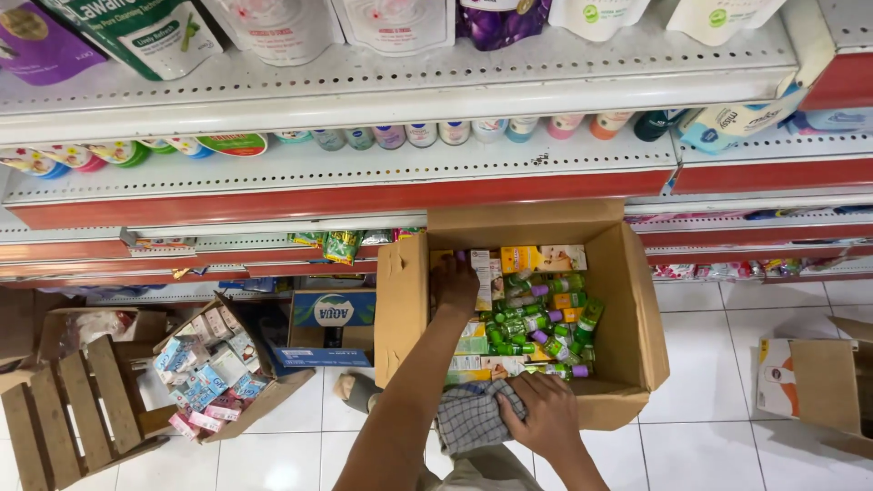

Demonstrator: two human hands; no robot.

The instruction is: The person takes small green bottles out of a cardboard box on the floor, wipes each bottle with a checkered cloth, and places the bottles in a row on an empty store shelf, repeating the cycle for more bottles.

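Note:
An open cardboard box (637, 309) stands on the floor below the shelves, packed with small green bottles (527, 327) with purple caps and flat coloured packets. My left hand (455, 282) reaches deep into the box's left side, fingers closed among the packets there; what it grips is hidden. At the near edge of the box, my right hand (543, 414) presses on a grey checked cloth (471, 418).
White store shelves (382, 91) with red edges carry pouches and small bottles above. On the left stand a wooden crate (64, 409), a tilted carton of small boxes (214, 373) and a blue-and-white carton (332, 314). Another open carton (823, 382) sits on the white tiles at right.

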